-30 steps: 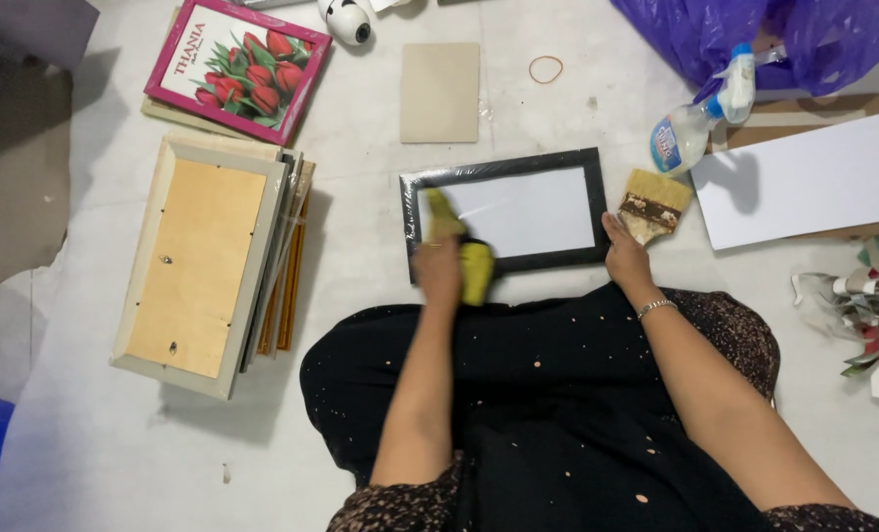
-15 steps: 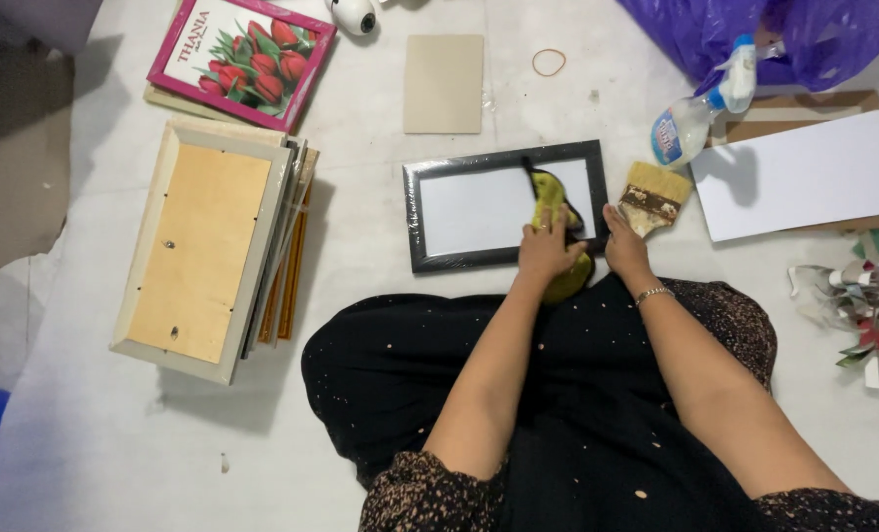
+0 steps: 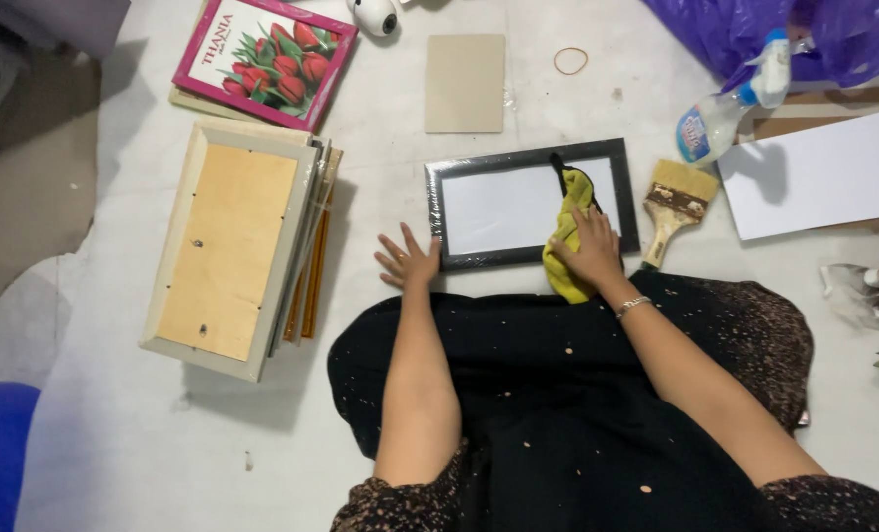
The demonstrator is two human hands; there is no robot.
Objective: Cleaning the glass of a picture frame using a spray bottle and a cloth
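Right hand (image 3: 589, 246) clenched on yellow cloth (image 3: 569, 229), cloth hides part of black frame (image 3: 528, 202). Left hand (image 3: 410, 261) released, fingers spread beside frame. Paintbrush (image 3: 674, 207) right; purple bag (image 3: 804, 34) cut off.

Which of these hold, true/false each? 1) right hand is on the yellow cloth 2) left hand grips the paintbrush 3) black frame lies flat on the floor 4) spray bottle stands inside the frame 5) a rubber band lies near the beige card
1) True: the right hand presses the yellow cloth.
2) False: the left hand rests spread by the black frame; the paintbrush lies untouched to the frame's right.
3) True.
4) False: the spray bottle lies outside it, upper right.
5) True: the rubber band lies right of the beige card.
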